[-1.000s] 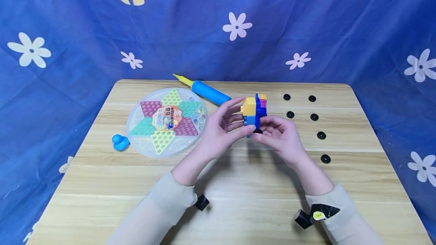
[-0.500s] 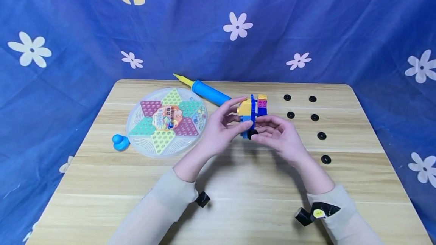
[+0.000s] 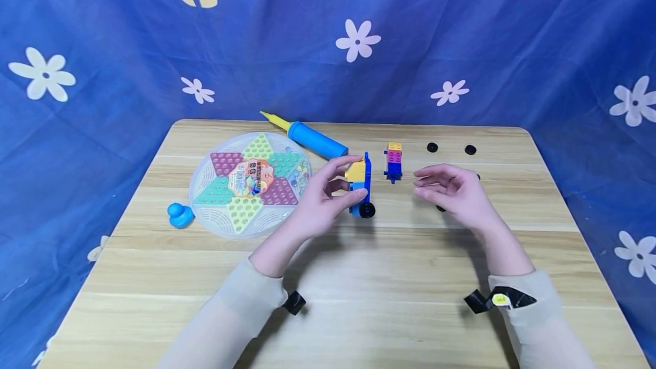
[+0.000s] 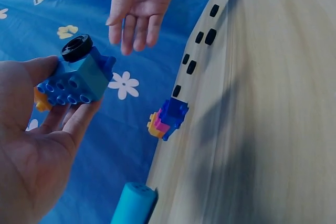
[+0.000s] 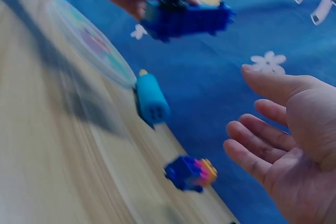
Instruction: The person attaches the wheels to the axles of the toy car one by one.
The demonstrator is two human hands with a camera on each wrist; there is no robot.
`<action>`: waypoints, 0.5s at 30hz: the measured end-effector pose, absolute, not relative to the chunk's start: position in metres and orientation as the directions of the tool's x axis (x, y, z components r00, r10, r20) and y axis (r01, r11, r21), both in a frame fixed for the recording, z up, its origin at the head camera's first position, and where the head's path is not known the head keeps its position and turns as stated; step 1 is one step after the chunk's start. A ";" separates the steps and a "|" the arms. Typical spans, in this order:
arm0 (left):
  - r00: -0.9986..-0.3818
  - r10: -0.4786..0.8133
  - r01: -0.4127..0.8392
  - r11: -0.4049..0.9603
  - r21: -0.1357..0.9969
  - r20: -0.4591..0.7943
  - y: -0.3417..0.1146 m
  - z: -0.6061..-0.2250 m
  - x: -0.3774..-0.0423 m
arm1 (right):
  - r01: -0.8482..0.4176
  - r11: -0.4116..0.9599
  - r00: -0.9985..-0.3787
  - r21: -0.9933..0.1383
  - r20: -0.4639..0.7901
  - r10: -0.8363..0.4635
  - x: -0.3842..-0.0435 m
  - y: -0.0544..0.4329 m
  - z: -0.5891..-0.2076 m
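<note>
One block vehicle [image 3: 368, 183] is raised above the counter [image 3: 359, 300], pinched between the thumb and fingers of the left hand [image 3: 320, 201]. Its long axis runs away from the person, yellow end far and light-blue end near. It is turned on its side: the dark-blue base faces right, the studs left toward the palm. A single black wheel [image 3: 367, 210] sits at the near end, flat face up. Well apart to the right, the right hand [image 3: 458, 195] is over the counter, relaxed, its thumb spread away from loosely bent fingers. Between the hands, a second block piece [image 3: 394, 159] rests on the counter, studs up, its long axis also pointing away, yellow end far, dark-blue end near. Loose black wheels [image 3: 433, 147] lie around the right hand, some partly hidden; a blue pump [image 3: 319, 140] and a round star-patterned board [image 3: 251, 178] lie leftward
</note>
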State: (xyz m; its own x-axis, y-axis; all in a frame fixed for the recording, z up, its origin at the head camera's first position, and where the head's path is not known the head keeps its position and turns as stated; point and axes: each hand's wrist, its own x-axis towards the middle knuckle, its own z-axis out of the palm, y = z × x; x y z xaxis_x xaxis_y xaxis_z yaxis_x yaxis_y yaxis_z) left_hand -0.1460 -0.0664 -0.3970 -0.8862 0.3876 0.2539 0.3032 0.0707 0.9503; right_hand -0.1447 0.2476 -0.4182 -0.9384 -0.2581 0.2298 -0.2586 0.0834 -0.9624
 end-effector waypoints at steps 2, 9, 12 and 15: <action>-0.890 0.388 0.289 0.076 0.954 0.238 -0.068 -0.398 -0.146 | -0.255 0.133 -0.946 -0.958 0.219 -0.241 -0.146 0.255 -0.419; -0.902 0.393 0.224 0.076 0.972 0.177 -0.071 -0.400 -0.145 | -0.224 0.339 -0.963 -0.914 0.155 -0.220 -0.150 0.284 -0.428; -0.902 0.398 0.210 0.064 0.976 0.169 -0.072 -0.401 -0.145 | -0.216 0.453 -0.965 -0.865 0.118 -0.235 -0.151 0.294 -0.436; -0.901 0.401 0.206 0.058 0.977 0.166 -0.073 -0.403 -0.144 | -0.234 0.572 -0.959 -0.786 0.088 -0.271 -0.151 0.301 -0.444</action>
